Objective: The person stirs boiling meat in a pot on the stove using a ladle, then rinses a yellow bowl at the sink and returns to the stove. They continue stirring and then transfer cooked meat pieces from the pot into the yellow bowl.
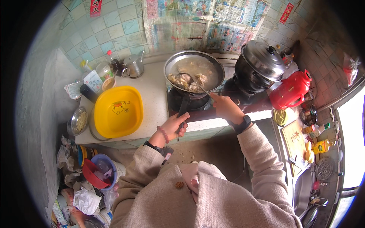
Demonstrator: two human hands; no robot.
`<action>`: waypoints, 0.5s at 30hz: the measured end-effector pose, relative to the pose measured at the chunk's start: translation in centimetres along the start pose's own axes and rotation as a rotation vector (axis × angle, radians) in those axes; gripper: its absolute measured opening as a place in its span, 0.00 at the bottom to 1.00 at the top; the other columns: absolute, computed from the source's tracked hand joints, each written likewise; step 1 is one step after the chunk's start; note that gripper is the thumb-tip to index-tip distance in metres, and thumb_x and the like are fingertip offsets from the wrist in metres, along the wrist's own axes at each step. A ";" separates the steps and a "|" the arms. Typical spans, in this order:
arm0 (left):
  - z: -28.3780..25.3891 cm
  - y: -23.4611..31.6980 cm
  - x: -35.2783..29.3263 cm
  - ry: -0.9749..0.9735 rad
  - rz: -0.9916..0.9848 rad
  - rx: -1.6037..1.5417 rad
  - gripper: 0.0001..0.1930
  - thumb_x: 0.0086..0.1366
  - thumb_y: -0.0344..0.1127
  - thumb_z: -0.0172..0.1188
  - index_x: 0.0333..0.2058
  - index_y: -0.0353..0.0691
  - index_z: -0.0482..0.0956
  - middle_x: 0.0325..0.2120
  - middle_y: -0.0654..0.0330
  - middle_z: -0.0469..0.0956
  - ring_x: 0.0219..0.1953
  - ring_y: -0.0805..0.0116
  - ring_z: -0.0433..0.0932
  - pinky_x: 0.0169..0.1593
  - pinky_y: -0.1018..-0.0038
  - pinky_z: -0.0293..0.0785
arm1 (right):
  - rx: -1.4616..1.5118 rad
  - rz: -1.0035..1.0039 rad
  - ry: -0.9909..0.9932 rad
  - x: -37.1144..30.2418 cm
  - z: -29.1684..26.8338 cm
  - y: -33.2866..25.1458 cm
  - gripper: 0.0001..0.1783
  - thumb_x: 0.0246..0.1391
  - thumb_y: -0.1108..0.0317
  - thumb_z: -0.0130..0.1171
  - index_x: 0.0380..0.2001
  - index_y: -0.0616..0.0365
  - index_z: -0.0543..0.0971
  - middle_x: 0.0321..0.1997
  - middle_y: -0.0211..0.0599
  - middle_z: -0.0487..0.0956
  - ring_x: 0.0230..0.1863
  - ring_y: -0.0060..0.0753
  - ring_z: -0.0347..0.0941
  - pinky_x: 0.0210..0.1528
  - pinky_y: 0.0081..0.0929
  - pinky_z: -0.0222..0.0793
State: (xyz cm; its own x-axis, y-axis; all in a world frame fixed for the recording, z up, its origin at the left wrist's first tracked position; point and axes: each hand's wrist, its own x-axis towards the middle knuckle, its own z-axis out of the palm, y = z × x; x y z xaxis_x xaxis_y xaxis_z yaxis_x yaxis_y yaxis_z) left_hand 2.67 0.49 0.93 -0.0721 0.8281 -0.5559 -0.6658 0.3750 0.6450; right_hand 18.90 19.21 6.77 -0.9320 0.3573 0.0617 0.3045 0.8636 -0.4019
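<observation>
A frying pan with a long black handle sits on the gas stove. Cloudy liquid and chunks of pale meat fill it, with the pieces gathered toward its near left side. My left hand, a beaded bracelet at its wrist, is closed round the end of the pan handle. In my right hand is the thin metal handle of a ladle. The ladle's round bowl is down among the meat and partly hidden by it.
Right of the pan stands a lidded steel pot, with a red thermos beside it. A yellow basin, a metal kettle and bottles occupy the left counter. A cutting board and sink lie at right; tubs and bags crowd the lower left.
</observation>
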 end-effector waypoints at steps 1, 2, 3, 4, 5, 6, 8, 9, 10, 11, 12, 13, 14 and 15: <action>0.0 0.0 0.0 -0.003 0.000 0.003 0.16 0.63 0.49 0.58 0.41 0.46 0.69 0.18 0.68 0.65 0.16 0.80 0.60 0.18 0.83 0.55 | -0.018 0.001 -0.001 0.0 0.2 0.0 0.29 0.42 0.80 0.51 0.52 0.69 0.65 0.28 0.56 0.77 0.35 0.56 0.75 0.38 0.43 0.71; 0.0 0.1 0.0 -0.004 0.001 0.005 0.16 0.63 0.49 0.58 0.41 0.46 0.69 0.18 0.68 0.65 0.16 0.80 0.60 0.18 0.83 0.55 | -0.037 0.017 -0.015 0.0 0.3 0.0 0.28 0.42 0.80 0.51 0.52 0.69 0.66 0.28 0.57 0.77 0.34 0.57 0.75 0.37 0.44 0.71; -0.1 0.1 0.0 -0.001 0.000 0.007 0.16 0.63 0.49 0.58 0.41 0.46 0.69 0.18 0.69 0.65 0.16 0.80 0.60 0.18 0.83 0.55 | -0.012 0.021 0.001 -0.1 0.5 0.1 0.28 0.42 0.80 0.51 0.52 0.69 0.66 0.28 0.57 0.77 0.34 0.57 0.75 0.37 0.44 0.71; -0.1 0.1 0.0 -0.005 0.002 0.008 0.16 0.63 0.49 0.58 0.41 0.46 0.69 0.18 0.69 0.65 0.16 0.80 0.60 0.18 0.83 0.55 | 0.011 0.041 0.004 -0.1 0.6 0.2 0.28 0.42 0.80 0.50 0.52 0.69 0.66 0.28 0.57 0.77 0.35 0.57 0.75 0.37 0.44 0.71; -0.1 0.1 0.0 -0.005 0.002 0.008 0.16 0.63 0.49 0.58 0.41 0.46 0.69 0.18 0.69 0.64 0.16 0.80 0.60 0.18 0.83 0.55 | 0.035 0.062 0.008 -0.2 0.7 0.3 0.28 0.43 0.80 0.50 0.52 0.69 0.66 0.28 0.57 0.77 0.35 0.58 0.75 0.37 0.44 0.71; -0.1 0.1 0.0 0.001 -0.001 0.009 0.16 0.63 0.49 0.58 0.41 0.46 0.69 0.18 0.69 0.64 0.16 0.80 0.60 0.18 0.83 0.55 | 0.033 0.048 0.026 -0.2 0.9 0.5 0.29 0.42 0.80 0.51 0.53 0.68 0.65 0.26 0.54 0.76 0.31 0.54 0.75 0.34 0.41 0.70; -0.1 0.1 0.0 0.001 0.002 0.011 0.16 0.63 0.49 0.58 0.41 0.46 0.69 0.18 0.69 0.64 0.16 0.81 0.60 0.18 0.83 0.55 | 0.020 0.030 0.057 -0.1 1.1 0.6 0.33 0.41 0.80 0.53 0.56 0.66 0.64 0.22 0.48 0.75 0.25 0.48 0.75 0.27 0.34 0.69; -0.1 0.1 0.0 0.003 0.003 0.011 0.16 0.63 0.49 0.58 0.41 0.46 0.69 0.18 0.69 0.64 0.16 0.81 0.60 0.18 0.83 0.55 | 0.028 0.011 0.074 -0.1 1.2 0.6 0.33 0.41 0.80 0.53 0.57 0.66 0.64 0.22 0.48 0.75 0.25 0.48 0.75 0.27 0.34 0.69; -0.1 0.1 0.0 0.003 0.002 0.012 0.16 0.63 0.49 0.58 0.41 0.46 0.69 0.18 0.69 0.64 0.16 0.81 0.60 0.18 0.83 0.55 | 0.026 0.001 0.087 -0.1 1.2 0.6 0.33 0.41 0.80 0.53 0.57 0.66 0.64 0.22 0.48 0.75 0.25 0.48 0.74 0.27 0.34 0.69; -0.1 0.1 0.0 0.001 0.002 0.012 0.16 0.63 0.49 0.58 0.41 0.46 0.69 0.18 0.69 0.65 0.16 0.81 0.60 0.18 0.83 0.55 | 0.005 0.027 0.074 -0.1 1.3 0.6 0.33 0.41 0.80 0.53 0.57 0.66 0.64 0.22 0.48 0.75 0.25 0.48 0.74 0.27 0.34 0.69; -0.1 0.1 0.0 0.006 -0.001 0.011 0.16 0.63 0.49 0.58 0.41 0.46 0.69 0.18 0.69 0.65 0.16 0.81 0.60 0.18 0.83 0.55 | 0.037 0.031 0.062 -0.1 1.2 0.5 0.31 0.42 0.80 0.52 0.55 0.65 0.65 0.25 0.51 0.76 0.28 0.52 0.75 0.30 0.38 0.70; -0.1 0.1 0.0 0.000 0.001 0.012 0.16 0.63 0.49 0.58 0.41 0.46 0.69 0.18 0.69 0.65 0.16 0.81 0.60 0.18 0.83 0.55 | 0.051 0.072 0.025 -0.1 1.1 0.4 0.29 0.44 0.80 0.50 0.54 0.65 0.66 0.27 0.54 0.77 0.32 0.55 0.75 0.34 0.43 0.70; -0.1 0.1 0.0 0.000 0.000 0.014 0.16 0.63 0.49 0.58 0.41 0.46 0.69 0.18 0.69 0.65 0.16 0.81 0.61 0.18 0.83 0.56 | 0.067 0.094 0.000 -0.2 1.0 0.3 0.27 0.45 0.80 0.49 0.53 0.64 0.66 0.30 0.57 0.78 0.36 0.58 0.75 0.37 0.47 0.70; -0.2 0.1 0.0 0.006 -0.003 0.017 0.16 0.63 0.49 0.58 0.41 0.46 0.69 0.18 0.69 0.65 0.16 0.81 0.61 0.18 0.83 0.56 | 0.066 0.112 -0.008 -0.2 0.9 0.2 0.27 0.45 0.80 0.49 0.53 0.64 0.66 0.30 0.57 0.78 0.36 0.58 0.75 0.37 0.47 0.70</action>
State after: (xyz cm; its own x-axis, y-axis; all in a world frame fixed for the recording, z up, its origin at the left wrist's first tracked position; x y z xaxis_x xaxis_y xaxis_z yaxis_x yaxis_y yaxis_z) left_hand 2.47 0.50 0.92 -0.0741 0.8245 -0.5610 -0.6537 0.3847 0.6517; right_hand 18.93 19.01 5.86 -0.8943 0.4475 0.0061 0.3935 0.7928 -0.4654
